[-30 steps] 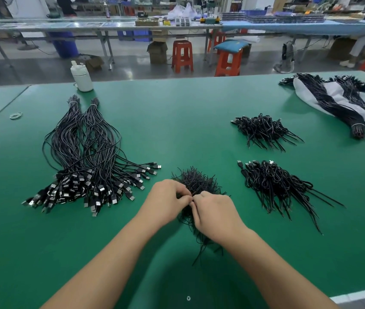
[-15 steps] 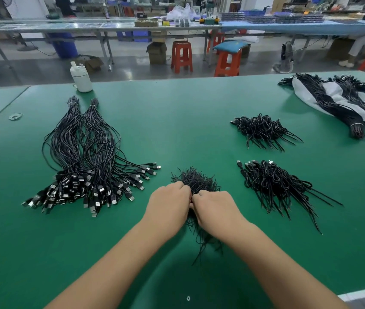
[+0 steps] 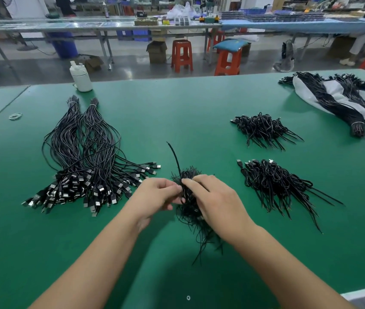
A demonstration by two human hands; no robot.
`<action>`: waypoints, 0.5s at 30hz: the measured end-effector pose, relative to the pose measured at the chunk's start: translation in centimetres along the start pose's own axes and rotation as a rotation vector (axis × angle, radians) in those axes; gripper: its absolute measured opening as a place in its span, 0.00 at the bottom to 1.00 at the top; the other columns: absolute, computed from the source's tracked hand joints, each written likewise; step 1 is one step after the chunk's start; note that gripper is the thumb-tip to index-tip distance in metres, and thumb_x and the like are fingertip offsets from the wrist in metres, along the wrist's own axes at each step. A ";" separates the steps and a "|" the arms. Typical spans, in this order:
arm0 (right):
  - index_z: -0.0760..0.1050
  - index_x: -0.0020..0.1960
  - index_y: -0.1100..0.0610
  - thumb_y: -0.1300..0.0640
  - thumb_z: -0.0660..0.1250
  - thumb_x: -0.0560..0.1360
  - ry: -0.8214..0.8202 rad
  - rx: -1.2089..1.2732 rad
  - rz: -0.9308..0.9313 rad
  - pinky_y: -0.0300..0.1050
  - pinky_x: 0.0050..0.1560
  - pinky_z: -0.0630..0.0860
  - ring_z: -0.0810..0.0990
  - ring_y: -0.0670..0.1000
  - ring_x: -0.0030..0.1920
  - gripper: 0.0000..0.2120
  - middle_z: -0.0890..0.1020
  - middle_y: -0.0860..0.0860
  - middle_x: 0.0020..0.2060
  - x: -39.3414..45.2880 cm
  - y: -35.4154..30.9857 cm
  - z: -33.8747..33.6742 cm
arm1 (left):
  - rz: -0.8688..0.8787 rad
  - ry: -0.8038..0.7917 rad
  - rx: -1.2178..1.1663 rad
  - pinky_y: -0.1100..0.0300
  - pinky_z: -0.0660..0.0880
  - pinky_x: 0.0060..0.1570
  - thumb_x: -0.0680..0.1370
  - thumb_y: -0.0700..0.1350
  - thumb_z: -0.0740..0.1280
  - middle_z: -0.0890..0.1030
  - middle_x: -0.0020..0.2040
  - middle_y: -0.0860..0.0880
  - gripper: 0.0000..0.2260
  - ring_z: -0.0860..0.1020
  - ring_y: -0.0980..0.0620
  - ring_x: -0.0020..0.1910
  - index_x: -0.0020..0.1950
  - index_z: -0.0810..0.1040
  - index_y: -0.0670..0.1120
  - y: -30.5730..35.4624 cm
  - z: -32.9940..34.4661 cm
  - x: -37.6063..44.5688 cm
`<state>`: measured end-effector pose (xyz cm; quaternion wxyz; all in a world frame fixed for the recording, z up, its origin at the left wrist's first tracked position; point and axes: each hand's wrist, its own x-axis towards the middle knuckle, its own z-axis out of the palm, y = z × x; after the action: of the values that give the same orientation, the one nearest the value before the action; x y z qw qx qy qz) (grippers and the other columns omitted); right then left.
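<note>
Tie pile, thin black wiry strands, on green table, L hand & R hand both pinched on it, white plastic bottle at far edge

Left hand and right hand pinching black twist ties, green table, USB cables left

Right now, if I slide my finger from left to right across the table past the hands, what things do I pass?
Big bundle of USB cables → left hand → pile of black ties → right hand → nearer pile of coiled cables.
</note>
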<state>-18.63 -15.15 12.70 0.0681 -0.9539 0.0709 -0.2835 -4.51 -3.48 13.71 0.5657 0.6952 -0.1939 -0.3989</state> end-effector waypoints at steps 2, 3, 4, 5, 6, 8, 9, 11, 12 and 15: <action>0.80 0.62 0.57 0.69 0.74 0.70 0.010 0.059 0.014 0.51 0.47 0.80 0.80 0.56 0.47 0.22 0.82 0.53 0.50 0.2 0.2 0.0 | -0.065 -0.099 -0.136 0.66 0.73 0.28 0.78 0.38 0.69 0.85 0.40 0.44 0.05 0.83 0.53 0.36 0.42 0.81 0.44 0.3 0.1 -0.3; 0.80 0.62 0.57 0.68 0.74 0.71 0.019 0.082 0.007 0.51 0.47 0.80 0.81 0.55 0.47 0.21 0.82 0.53 0.49 0.3 0.3 0.0 | -0.085 -0.136 -0.166 0.66 0.73 0.28 0.78 0.38 0.69 0.85 0.40 0.44 0.06 0.83 0.53 0.35 0.42 0.81 0.44 0.3 0.0 -0.3; 0.81 0.61 0.57 0.68 0.74 0.71 0.020 0.103 -0.005 0.50 0.47 0.80 0.81 0.55 0.46 0.19 0.82 0.53 0.49 0.3 0.4 -0.1 | -0.096 -0.165 -0.178 0.66 0.73 0.28 0.78 0.38 0.69 0.85 0.40 0.45 0.06 0.83 0.54 0.35 0.42 0.81 0.45 0.3 -0.2 -0.3; 0.81 0.61 0.57 0.67 0.74 0.72 0.022 0.120 -0.019 0.49 0.47 0.80 0.81 0.55 0.46 0.18 0.82 0.53 0.49 0.4 0.6 -0.2 | -0.102 -0.188 -0.181 0.67 0.72 0.29 0.78 0.38 0.69 0.85 0.40 0.46 0.06 0.83 0.55 0.35 0.42 0.80 0.45 0.3 -0.3 -0.4; 0.81 0.61 0.57 0.66 0.74 0.73 0.020 0.136 -0.028 0.49 0.47 0.80 0.81 0.55 0.46 0.17 0.82 0.52 0.49 0.4 0.7 -0.3 | -0.103 -0.206 -0.184 0.67 0.71 0.29 0.78 0.38 0.69 0.84 0.39 0.47 0.05 0.82 0.55 0.34 0.42 0.80 0.45 0.3 -0.5 -0.4; 0.82 0.60 0.58 0.65 0.73 0.74 0.017 0.160 -0.025 0.48 0.47 0.80 0.81 0.54 0.47 0.15 0.82 0.52 0.48 0.5 0.9 -0.3 | -0.095 -0.228 -0.184 0.67 0.71 0.29 0.78 0.38 0.69 0.84 0.37 0.47 0.05 0.81 0.55 0.33 0.42 0.78 0.46 0.2 -0.8 -0.4; 0.82 0.60 0.58 0.64 0.73 0.75 0.018 0.174 -0.017 0.49 0.46 0.81 0.81 0.54 0.47 0.14 0.82 0.52 0.48 0.5 1.0 -0.2 | -0.083 -0.236 -0.178 0.66 0.71 0.29 0.78 0.38 0.69 0.83 0.37 0.47 0.05 0.81 0.55 0.32 0.42 0.78 0.46 0.2 -0.9 -0.4; 0.83 0.60 0.58 0.62 0.72 0.76 0.027 0.225 0.008 0.49 0.45 0.81 0.81 0.55 0.46 0.12 0.82 0.53 0.47 0.5 1.0 0.0 | -0.048 -0.239 -0.155 0.66 0.70 0.29 0.78 0.38 0.69 0.82 0.36 0.46 0.06 0.79 0.54 0.31 0.42 0.77 0.45 0.1 -1.0 -0.4; 0.83 0.59 0.58 0.62 0.72 0.76 0.028 0.252 0.024 0.49 0.45 0.80 0.81 0.54 0.46 0.12 0.82 0.53 0.47 0.4 0.9 0.1 | -0.028 -0.237 -0.141 0.66 0.70 0.29 0.78 0.37 0.69 0.81 0.35 0.46 0.06 0.79 0.54 0.31 0.42 0.77 0.45 0.1 -1.0 -0.4; 0.83 0.59 0.57 0.60 0.70 0.78 0.038 0.311 0.085 0.48 0.47 0.79 0.79 0.52 0.45 0.11 0.79 0.51 0.47 0.3 0.9 0.6 | 0.008 -0.246 -0.142 0.66 0.70 0.30 0.78 0.36 0.68 0.80 0.34 0.48 0.05 0.78 0.54 0.31 0.43 0.77 0.43 -0.1 -1.1 -0.3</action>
<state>-18.16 -16.00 12.19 0.2257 -0.9224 0.0675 -0.3062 -3.87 -2.52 13.82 0.5867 0.5985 -0.2359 -0.4918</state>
